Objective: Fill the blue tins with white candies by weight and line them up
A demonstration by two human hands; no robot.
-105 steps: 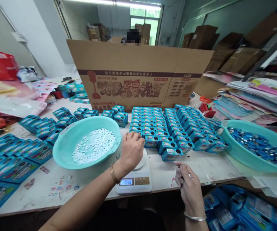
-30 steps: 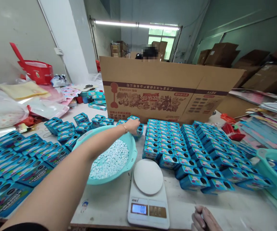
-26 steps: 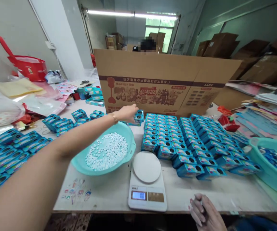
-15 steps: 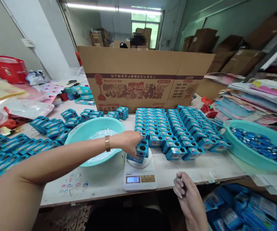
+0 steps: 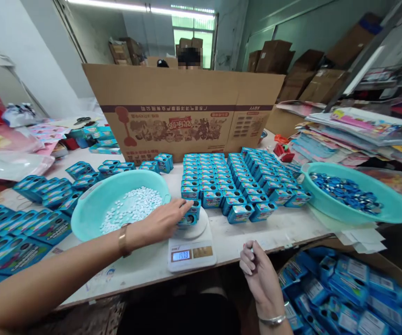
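My left hand point(image 5: 167, 219) reaches over the left side of the white digital scale point(image 5: 193, 255), its fingers closed around a small blue carton point(image 5: 193, 215) with round dark holes in its top. The carton rests on the scale's round plate, partly hidden by my fingers; the display shows a non-zero number. My right hand point(image 5: 262, 272) hangs in front of the table edge, palm up, fingers curled in. A tiny pale thing seems to show at its fingertips, too small to name. Beside my left forearm stands a turquoise basin point(image 5: 87, 197) holding small white tablets point(image 5: 134, 204).
Rows of blue cartons point(image 5: 207, 181) stand behind the scale, more point(image 5: 35, 223) at the left. A second turquoise basin point(image 5: 392, 211) holds blue shiny packets. Loose cartons point(image 5: 347, 288) fill a box below right. A large cardboard box point(image 5: 187, 88) stands behind; beyond it is a person's head.
The scale's display has gone from 0.0 to a larger number. My left hand has settled lower over the carton on the plate. The view has turned slightly right; my right hand stays curled.
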